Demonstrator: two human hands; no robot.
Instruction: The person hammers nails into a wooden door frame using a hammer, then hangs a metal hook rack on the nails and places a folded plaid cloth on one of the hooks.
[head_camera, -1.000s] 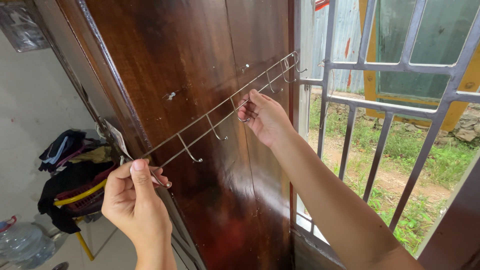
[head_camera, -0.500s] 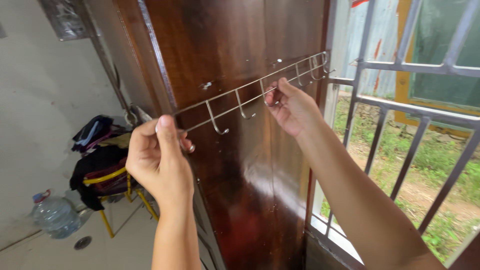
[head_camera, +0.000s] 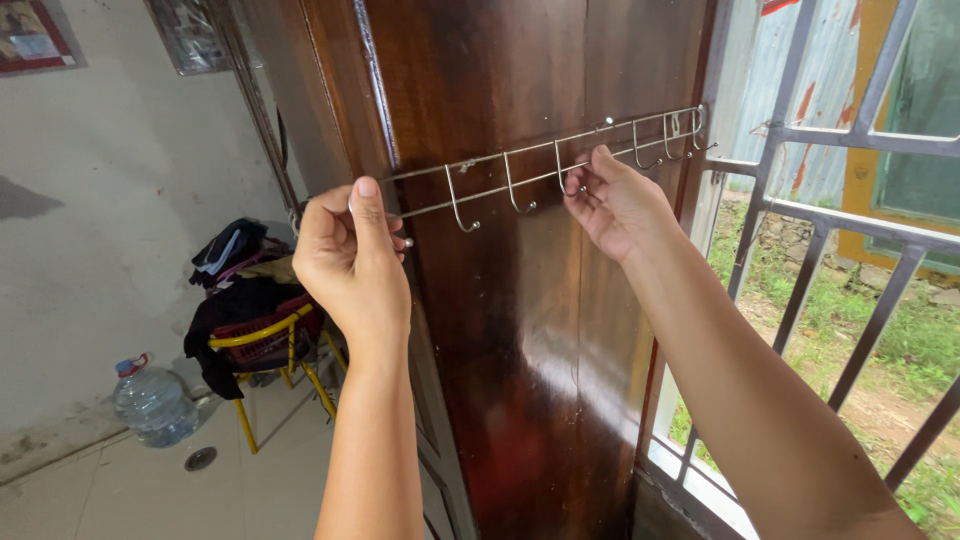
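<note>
A chrome wire hook rack (head_camera: 520, 165) with several hooks lies flat against a dark polished wooden door (head_camera: 520, 330). My left hand (head_camera: 350, 255) pinches the rack's left end between thumb and fingers. My right hand (head_camera: 615, 200) grips the rack near its middle, fingers curled round the lower rail. The rack slopes up slightly to the right, and its right end reaches the door's edge. A small screw head (head_camera: 466, 164) shows on the door by the top rail.
A grey metal window grille (head_camera: 830, 230) stands to the right, with grass outside. At lower left a yellow chair (head_camera: 270, 345) piled with dark clothes stands beside a large water bottle (head_camera: 152, 402) on the tiled floor. A floor drain (head_camera: 200, 458) is nearby.
The view has shifted so the rack and both hands sit further right and higher. The rack looks closer to level. Both hands keep their hold.
</note>
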